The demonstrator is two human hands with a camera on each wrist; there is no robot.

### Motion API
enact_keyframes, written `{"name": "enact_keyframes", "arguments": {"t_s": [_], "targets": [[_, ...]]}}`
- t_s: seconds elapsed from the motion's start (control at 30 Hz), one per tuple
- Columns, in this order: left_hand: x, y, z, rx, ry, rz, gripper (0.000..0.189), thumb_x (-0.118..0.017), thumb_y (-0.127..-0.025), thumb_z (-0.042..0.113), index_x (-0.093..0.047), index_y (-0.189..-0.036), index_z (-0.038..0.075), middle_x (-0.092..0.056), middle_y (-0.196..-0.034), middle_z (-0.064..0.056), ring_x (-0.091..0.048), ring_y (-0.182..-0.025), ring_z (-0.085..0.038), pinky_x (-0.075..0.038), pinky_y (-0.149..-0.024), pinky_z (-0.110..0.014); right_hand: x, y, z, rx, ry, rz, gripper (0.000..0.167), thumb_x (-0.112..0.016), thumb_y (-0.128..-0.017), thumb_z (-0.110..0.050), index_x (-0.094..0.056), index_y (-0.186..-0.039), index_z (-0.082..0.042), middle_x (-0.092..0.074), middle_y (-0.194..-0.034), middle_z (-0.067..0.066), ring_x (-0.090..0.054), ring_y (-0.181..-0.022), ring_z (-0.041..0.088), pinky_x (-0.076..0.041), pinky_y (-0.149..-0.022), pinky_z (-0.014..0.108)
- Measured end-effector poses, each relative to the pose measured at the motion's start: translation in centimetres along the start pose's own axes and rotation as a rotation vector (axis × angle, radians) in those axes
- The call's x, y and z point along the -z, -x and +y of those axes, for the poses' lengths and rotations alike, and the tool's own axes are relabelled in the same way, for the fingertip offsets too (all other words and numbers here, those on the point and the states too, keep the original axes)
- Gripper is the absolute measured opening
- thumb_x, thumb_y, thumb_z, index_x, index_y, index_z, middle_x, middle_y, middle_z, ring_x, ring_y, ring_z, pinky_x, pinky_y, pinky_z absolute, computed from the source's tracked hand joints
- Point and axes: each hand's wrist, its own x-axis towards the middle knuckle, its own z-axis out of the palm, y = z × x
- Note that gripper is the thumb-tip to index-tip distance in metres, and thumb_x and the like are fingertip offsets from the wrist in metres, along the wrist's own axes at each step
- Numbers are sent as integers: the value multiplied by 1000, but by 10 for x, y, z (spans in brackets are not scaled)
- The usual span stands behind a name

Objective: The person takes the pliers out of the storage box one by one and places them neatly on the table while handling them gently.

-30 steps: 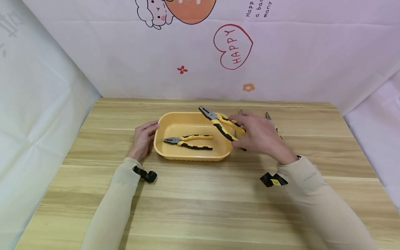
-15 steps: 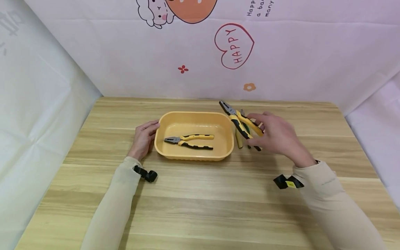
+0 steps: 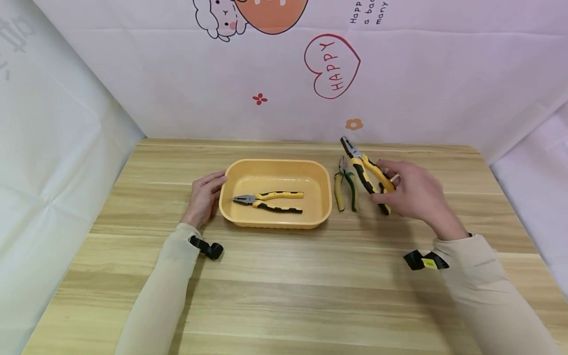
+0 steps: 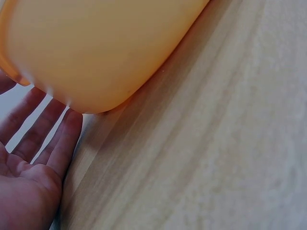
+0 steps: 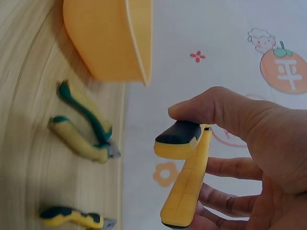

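A pair of combination pliers with yellow-and-black grips and a grey metal head [image 3: 363, 176] is held up above the tabletop [image 3: 284, 305], to the right of the tub. The right hand [image 3: 412, 190] pinches it by the splayed handles: the thumb presses on one grip and the fingers curl against the other, probably so the tool stays steady with its head pointing away from the palm.

Just left of the held tool, pliers with green-and-yellow handles [image 3: 339, 190] lie on the tabletop, head toward the back. The right wrist view shows another yellow-and-black pair [image 5: 76, 218] lying beyond them — the head view mostly hides it behind the hand.

Beside the green-handled pair stands a pale orange, rounded rectangular plastic tub [image 3: 284, 172]. Inside lies one yellow-and-black pair of pliers [image 3: 254, 199], flat on the floor of the tub, its head to the left and handles to the right.

At the tub's left end, the left hand [image 3: 205, 197] has its fingers extended and slightly spread, the tips touching the wall — likely to keep the tub from sliding.

Behind the tabletop hangs a white printed cloth [image 3: 399, 88].
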Motion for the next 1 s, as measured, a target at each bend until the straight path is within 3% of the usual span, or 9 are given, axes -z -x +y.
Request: {"name": "enact_keyframes", "arguments": {"t_s": [0.83, 1.0], "targets": [[0, 0, 0, 8, -11, 11, 42, -57, -102, 6, -52, -138, -14, -69, -115, 1, -68, -100, -10, -57, -89, -24, 0, 11, 73, -174, 1, 27, 79, -79, -85, -45, -50, -143, -1, -61, -120, 33, -61, -99, 46, -46, -61, 42], [0, 0, 0, 1, 1, 8, 42, -57, -102, 5, -51, -138, -16, -70, -110, 3, -68, -99, -10, -57, -88, -24, 1, 10, 86, -219, 3, -2, 86, -77, -86, -50, -45, -148, 1, -57, -125, 35, -58, -104, 51, -48, -66, 51]]}}
